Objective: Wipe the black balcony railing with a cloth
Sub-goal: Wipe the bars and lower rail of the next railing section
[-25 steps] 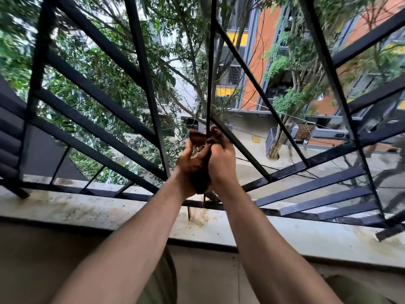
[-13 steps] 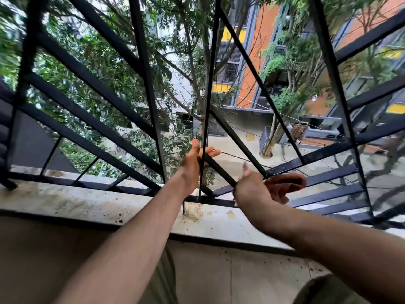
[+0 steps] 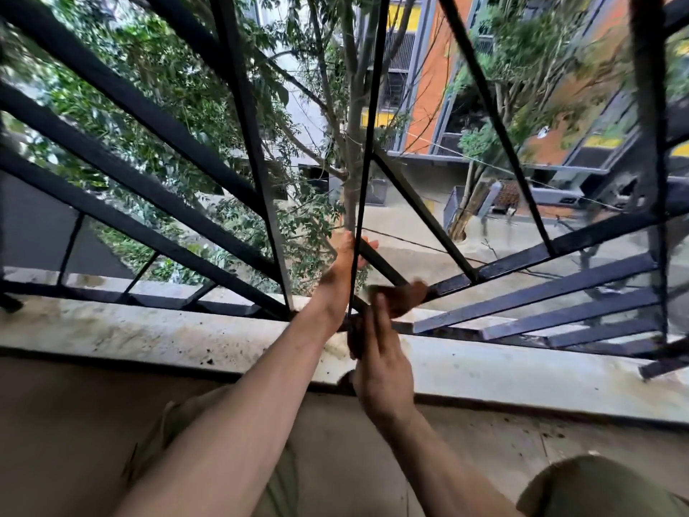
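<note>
— While working low on the black balcony railing, why push the left hand through just left of the thin upright bar?
— Probably for bracing. Lies spread, fingers stretched past that bar and touching it, not curled round anything visible.
— And the right hand, just right of the bar's foot?
— Pinches a brown cloth, blurred, pressing it where the short slanted bar comes down right of the upright. Judged mid-wipe, working that joint.
— Why kept so low?
— Possibly because of grime gathering there; below the bar's foot, a stained stone ledge. Beyond the bar, only trees and an orange building.
</note>
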`<state>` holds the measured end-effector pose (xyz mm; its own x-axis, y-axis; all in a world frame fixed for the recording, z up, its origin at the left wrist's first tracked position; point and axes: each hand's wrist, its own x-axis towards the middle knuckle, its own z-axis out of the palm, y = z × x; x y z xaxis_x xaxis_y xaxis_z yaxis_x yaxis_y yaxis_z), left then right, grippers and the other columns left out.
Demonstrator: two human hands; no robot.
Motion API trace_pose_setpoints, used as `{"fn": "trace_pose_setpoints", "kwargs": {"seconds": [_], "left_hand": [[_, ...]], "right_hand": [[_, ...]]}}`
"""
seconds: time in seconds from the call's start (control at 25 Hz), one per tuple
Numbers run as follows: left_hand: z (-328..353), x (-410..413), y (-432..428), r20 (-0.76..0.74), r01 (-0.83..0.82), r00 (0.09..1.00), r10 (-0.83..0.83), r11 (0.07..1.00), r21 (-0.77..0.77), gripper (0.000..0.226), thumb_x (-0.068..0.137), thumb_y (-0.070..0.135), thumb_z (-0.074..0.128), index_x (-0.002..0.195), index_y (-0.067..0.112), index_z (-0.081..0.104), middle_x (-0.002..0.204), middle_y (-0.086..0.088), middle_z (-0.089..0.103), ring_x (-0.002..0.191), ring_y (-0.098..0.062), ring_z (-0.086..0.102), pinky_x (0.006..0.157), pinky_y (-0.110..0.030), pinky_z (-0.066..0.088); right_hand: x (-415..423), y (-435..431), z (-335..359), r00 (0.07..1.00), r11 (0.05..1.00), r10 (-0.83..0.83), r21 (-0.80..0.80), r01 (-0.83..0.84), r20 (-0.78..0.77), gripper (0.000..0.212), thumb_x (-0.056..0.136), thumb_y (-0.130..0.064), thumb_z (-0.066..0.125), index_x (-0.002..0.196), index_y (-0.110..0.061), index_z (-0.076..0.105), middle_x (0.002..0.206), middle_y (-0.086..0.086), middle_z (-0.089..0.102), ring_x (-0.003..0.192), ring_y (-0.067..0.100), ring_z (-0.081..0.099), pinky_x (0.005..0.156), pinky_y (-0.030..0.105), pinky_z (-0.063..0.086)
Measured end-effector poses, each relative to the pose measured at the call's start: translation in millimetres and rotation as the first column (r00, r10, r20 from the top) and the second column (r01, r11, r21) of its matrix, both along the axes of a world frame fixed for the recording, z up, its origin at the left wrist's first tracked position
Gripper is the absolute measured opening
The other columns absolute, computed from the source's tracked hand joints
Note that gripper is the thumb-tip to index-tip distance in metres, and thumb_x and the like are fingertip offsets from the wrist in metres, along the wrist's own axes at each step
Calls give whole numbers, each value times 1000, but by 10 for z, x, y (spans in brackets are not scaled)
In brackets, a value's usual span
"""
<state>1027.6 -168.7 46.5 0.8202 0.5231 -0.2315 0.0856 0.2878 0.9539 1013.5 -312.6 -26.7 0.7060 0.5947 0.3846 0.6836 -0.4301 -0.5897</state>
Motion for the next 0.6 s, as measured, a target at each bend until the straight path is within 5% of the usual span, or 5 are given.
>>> {"fn": "trace_pose_setpoints", "kwargs": {"seconds": [0.12,0.2,0.36,0.48,0.6], "left_hand": [[-144,-30,46,-50,55,997,-59,996,-70,73,93,77,27,146,33,49,146,12,55,138,-7,45,116,-31,33],[-254,-13,40,-114,40,992,-47,997,-67,66,101,68,21,150,29,43,149,8,50,129,-4,50,92,-9,44],[-340,17,111,-142,-31,990,5,983,-180,67,72,90,51,94,29,65,98,0,65,71,-12,56,82,-30,43],[-419,4,173,-190,17,981,-44,990,-140,70,67,95,46,87,30,61,75,9,65,67,-10,59,81,-35,42],[-428,-69,107,-260,88,959,-111,991,-98,78,73,95,27,107,36,63,107,9,69,109,-12,62,101,-42,41]], "right_hand": [[453,208,-164,972,886,9,-453,101,234,73,75,-16,68,144,-8,45,143,16,51,87,41,68,57,42,50],[514,444,-74,982,842,-176,-508,182,60,47,84,-24,58,129,-12,57,133,15,57,77,39,69,56,39,45],[218,755,-6,560,968,67,191,165,-826,23,81,-11,47,96,-17,65,101,16,68,88,40,67,73,57,53],[469,231,-87,962,948,197,-211,-236,-192,67,85,-11,52,150,-22,41,159,3,39,101,39,66,75,49,55],[515,38,-194,957,733,202,-680,-8,207,84,86,-13,52,162,-17,16,172,-1,5,85,37,68,64,46,52]]}}
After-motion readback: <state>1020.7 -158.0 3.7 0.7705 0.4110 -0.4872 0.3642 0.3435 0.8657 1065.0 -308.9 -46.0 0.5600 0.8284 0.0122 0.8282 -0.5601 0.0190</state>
